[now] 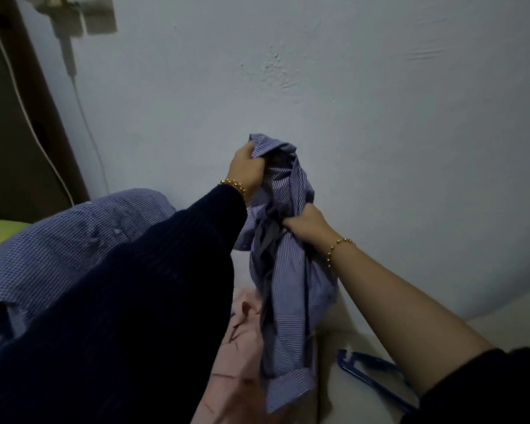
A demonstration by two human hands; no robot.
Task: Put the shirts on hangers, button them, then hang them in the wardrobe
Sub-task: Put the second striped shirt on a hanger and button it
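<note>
Striped shirt (283,270) bunched up and lifted above the bed, our left hand (247,168) clenched on the collar end, right hand (303,223) gripping lower down. We'd shake it open now and find both shoulders before reaching for the blue hanger (377,381) lying on the bed just beside it.
</note>
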